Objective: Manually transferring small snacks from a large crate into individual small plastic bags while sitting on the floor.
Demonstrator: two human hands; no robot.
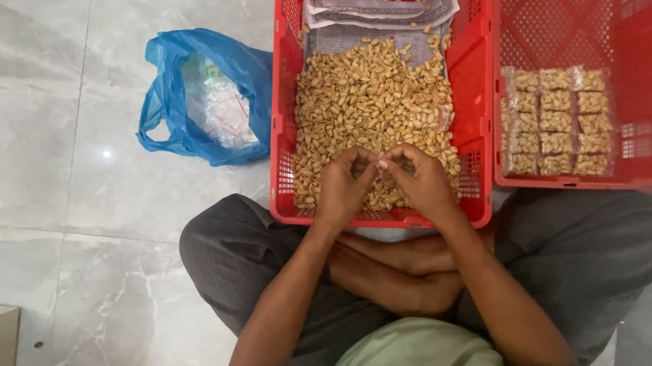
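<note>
As we sit cross-legged on the marble floor (pixel 30 163), our left hand (pixel 341 189) and right hand (pixel 424 183) meet over the near edge of the red crate (pixel 282 130), at six o'clock of its heap of peanuts (pixel 370 102). Both sets of fingers are curled nearly closed, tips touching each other; whether they pinch a nut we cannot tell. At three o'clock a second red crate (pixel 651 39) holds rows of small clear packets of nuts (pixel 557 121). At nine o'clock lies a blue plastic bag (pixel 180 93). Newspaper (pixel 380 16) lines the first crate's twelve-o'clock end.
</note>
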